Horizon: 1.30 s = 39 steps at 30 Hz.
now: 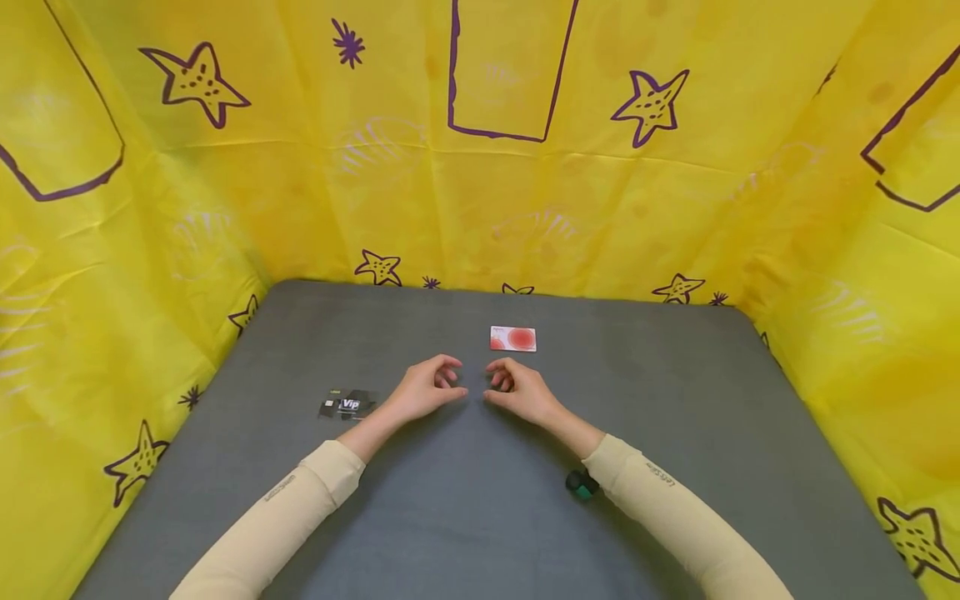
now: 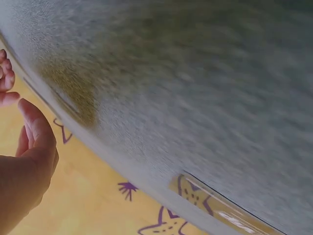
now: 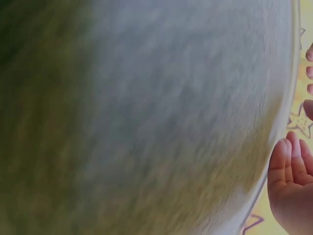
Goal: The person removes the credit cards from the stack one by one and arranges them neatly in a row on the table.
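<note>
Red-and-white card [image 1: 513,338] flat on grey mat [image 1: 675,400], just beyond both hands.

Left hand [image 1: 424,390] and right hand [image 1: 519,390] resting side by side on mat, fingers loosely curled, gripping nothing, thumbs nearly meeting. Black "Vip" card [image 1: 348,405] just left of left wrist. Small green-black object [image 1: 581,484] beside right sleeve [image 1: 675,517]. Yellow starred cloth [image 1: 300,183] walling all round.

Red-and-white card [image 1: 513,338] lies flat on grey mat — print seemingly circular.
</note>
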{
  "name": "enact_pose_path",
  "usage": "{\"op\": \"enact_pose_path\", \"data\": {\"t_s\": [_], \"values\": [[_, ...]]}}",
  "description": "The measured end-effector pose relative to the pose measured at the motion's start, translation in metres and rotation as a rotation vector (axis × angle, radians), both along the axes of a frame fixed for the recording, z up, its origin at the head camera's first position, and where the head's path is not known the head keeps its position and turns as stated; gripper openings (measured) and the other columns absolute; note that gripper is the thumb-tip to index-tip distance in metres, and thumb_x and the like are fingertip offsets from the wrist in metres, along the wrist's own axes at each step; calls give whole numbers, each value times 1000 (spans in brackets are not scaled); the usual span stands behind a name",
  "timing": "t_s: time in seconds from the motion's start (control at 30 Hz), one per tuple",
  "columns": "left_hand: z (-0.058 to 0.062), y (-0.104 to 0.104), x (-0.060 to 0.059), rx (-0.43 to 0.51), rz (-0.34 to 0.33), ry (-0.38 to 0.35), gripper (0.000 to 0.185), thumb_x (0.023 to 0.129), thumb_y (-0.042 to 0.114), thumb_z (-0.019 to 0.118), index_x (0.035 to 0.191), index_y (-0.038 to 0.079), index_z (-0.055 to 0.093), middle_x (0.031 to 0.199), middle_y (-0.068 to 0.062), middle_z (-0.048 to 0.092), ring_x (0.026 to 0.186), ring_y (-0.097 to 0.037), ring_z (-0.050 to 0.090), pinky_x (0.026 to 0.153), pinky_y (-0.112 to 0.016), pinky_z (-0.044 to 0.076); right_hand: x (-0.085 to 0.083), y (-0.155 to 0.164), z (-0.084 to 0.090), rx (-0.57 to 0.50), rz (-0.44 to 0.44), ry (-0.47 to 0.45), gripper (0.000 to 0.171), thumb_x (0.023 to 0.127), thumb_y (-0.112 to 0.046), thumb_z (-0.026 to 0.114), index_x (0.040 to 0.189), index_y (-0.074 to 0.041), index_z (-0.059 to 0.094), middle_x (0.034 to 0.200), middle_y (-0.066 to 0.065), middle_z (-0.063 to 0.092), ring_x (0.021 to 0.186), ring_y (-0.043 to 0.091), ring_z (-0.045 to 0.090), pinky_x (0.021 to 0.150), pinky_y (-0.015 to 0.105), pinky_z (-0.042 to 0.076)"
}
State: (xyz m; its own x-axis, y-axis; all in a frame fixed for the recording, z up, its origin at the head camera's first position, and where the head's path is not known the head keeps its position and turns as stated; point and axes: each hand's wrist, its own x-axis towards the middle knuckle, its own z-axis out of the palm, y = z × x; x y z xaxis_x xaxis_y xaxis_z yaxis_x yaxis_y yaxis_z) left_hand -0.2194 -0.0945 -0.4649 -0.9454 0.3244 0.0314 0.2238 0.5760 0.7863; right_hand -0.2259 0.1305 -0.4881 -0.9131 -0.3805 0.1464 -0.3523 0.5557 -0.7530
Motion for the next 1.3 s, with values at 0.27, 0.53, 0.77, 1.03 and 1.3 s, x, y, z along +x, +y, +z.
{"op": "enact_pose_path", "data": {"t_s": [0.27, 0.53, 0.77, 1.03, 1.3], "values": [[-2, 18, -8, 12, 5, 2, 44, 81, 19, 80, 118, 2, 63, 94, -7, 64, 77, -15, 58, 66, -28, 47, -6, 20, 0, -9, -69, -19, 38, 81, -15, 79, 114, -4, 63, 89, 3, 64, 76, 14, 56, 72, 27, 45], [-6, 35, -19, -7, 8, 14, 43, 80, 19, 80, 116, 2, 64, 93, -7, 63, 78, -15, 58, 72, -28, 47, -12, 37, -1, -5, -115, -23, 37, 82, -16, 78, 113, -4, 63, 89, 2, 64, 76, 14, 56, 71, 27, 45], [-7, 46, -29, -9, 23, 21, 42, 80, 19, 80, 115, 1, 63, 95, -9, 64, 82, -19, 60, 77, -32, 49, -17, 47, -1, 6, -158, -16, 37, 81, -16, 79, 112, -3, 63, 91, 5, 65, 77, 17, 57, 72, 29, 45], [-9, 55, -40, -26, 48, 24, 41, 81, 17, 79, 115, 0, 64, 96, -9, 63, 84, -20, 60, 78, -33, 49, -28, 56, -2, 17, -185, -11, 38, 81, -15, 78, 113, -2, 62, 90, 6, 65, 76, 18, 55, 72, 32, 44], [-6, 59, -51, -60, 55, 35, 38, 80, 14, 79, 112, -1, 64, 94, -11, 60, 83, -21, 57, 77, -33, 48, -36, 62, 1, 11, -196, 37, 38, 80, -15, 77, 110, 2, 61, 89, 11, 64, 74, 21, 55, 70, 32, 45]]}}
